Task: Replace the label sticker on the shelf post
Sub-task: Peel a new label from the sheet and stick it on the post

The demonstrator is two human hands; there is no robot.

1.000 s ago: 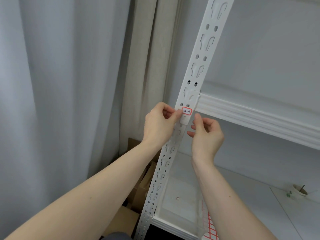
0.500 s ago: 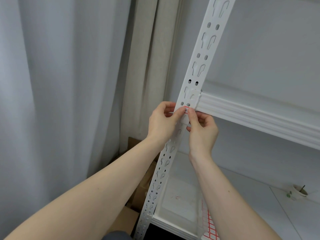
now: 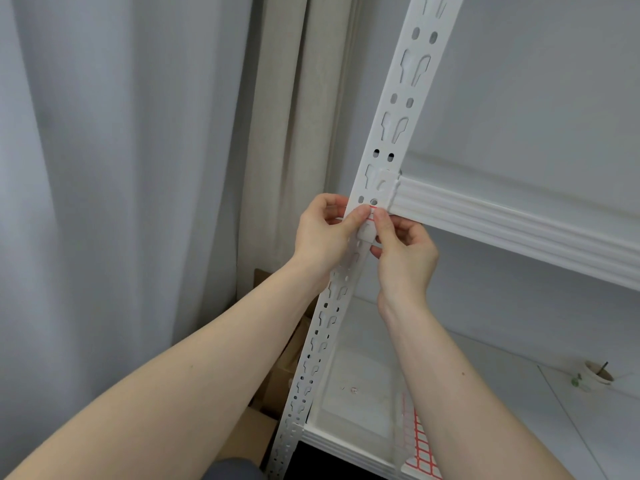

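Clear box point(image 3: 360, 393), seemingly sticker sheet point(image 3: 420, 448) inside

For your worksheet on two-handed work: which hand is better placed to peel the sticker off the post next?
Probably the right hand: its fingers pinch the red-bordered white label sticker, while the left hand braces the white slotted metal shelf post.

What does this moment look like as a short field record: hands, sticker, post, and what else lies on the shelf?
left hand: thumb tip on the label sticker's left edge, other fingers curled
right hand: fingertip on the sticker's right edge
label sticker: red-bordered, on the shelf post just below the beam joint, mostly covered by fingers
shelf post: white, slotted
lower shelf: holds a sheet of red-bordered stickers and a tape roll
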